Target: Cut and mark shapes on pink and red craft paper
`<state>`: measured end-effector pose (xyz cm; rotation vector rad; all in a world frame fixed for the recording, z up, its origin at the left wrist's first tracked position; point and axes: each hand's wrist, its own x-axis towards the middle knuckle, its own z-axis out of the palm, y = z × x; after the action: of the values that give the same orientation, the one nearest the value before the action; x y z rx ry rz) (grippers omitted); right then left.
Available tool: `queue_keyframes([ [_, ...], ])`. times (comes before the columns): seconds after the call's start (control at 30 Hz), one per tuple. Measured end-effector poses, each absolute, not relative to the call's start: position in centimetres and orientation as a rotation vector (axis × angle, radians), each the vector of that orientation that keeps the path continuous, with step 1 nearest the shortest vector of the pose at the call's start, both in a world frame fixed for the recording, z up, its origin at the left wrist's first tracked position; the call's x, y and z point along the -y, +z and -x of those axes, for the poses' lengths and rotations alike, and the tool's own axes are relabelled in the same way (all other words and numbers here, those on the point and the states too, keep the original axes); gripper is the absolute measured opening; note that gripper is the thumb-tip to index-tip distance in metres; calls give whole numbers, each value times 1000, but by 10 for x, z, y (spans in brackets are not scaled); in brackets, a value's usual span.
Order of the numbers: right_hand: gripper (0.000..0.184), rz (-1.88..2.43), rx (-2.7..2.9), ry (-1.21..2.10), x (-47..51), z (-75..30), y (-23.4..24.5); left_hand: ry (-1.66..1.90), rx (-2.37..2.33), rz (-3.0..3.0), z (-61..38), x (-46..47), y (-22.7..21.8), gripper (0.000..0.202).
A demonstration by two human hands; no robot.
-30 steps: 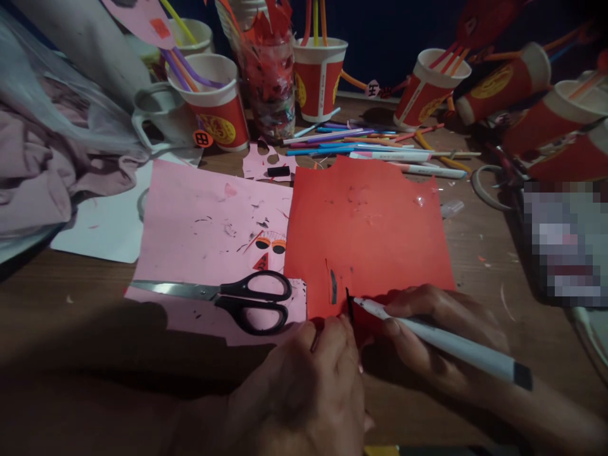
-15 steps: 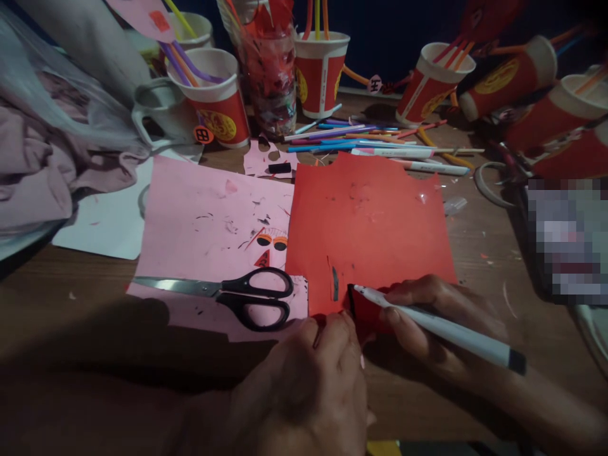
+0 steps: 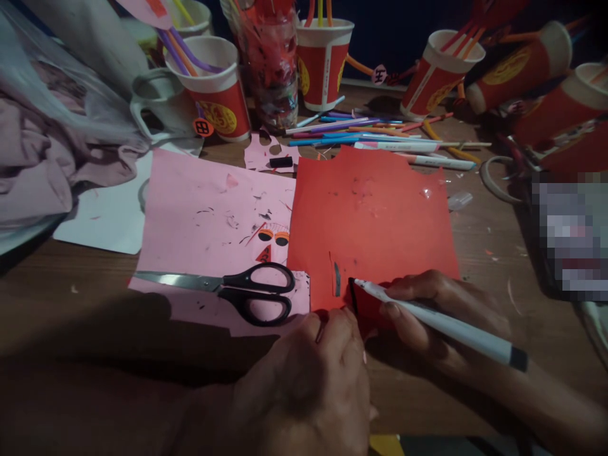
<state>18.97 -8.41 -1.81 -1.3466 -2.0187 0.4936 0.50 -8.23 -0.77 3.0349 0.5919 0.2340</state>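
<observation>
A red sheet of paper (image 3: 375,221) lies on the table before me, partly over a pink sheet (image 3: 185,209). With bent fingers pressed together, my left hand (image 3: 313,373) grips the red paper's lower edge; its fingertips are partly hidden. My right hand (image 3: 432,316) is closed around a white marker (image 3: 456,329) with a black end. The marker's tip touches the red paper at the top of a short, thick black line (image 3: 352,292). Close to my left hand, black-handled scissors (image 3: 223,286) rest across the pink sheet, blades pointing left.
Red paper cups (image 3: 325,69) with coloured straws line the back, near a grey mug (image 3: 159,104). Loose straws and pens (image 3: 351,134) lie before them. Small orange-and-black cutouts (image 3: 273,237) sit on the pink sheet. A tape roll (image 3: 498,180) is at right, bunched cloth (image 3: 33,164) at left.
The whole view has shifted slightly, with the things on the table appearing a little higher. Both hands keep their holds, and the marker's tip stays at nearly the same spot on the red paper.
</observation>
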Motion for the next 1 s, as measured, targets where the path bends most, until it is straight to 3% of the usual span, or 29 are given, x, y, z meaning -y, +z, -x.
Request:
queue_keyframes([
  [0.3,9,1361,2052,387,88,-191,-21,351,-782,-2929,-7,90,-17,27],
  [0.63,8,1356,2002,493,84,-189,-18,28,-700,-2846,-10,88,-16,32],
  [0.87,9,1384,2010,535,85,-190,-16,323,-691,-2956,-5,88,-15,27],
  [1.0,9,1399,2006,583,86,-191,-19,304,-763,-2921,-5,90,-17,28],
])
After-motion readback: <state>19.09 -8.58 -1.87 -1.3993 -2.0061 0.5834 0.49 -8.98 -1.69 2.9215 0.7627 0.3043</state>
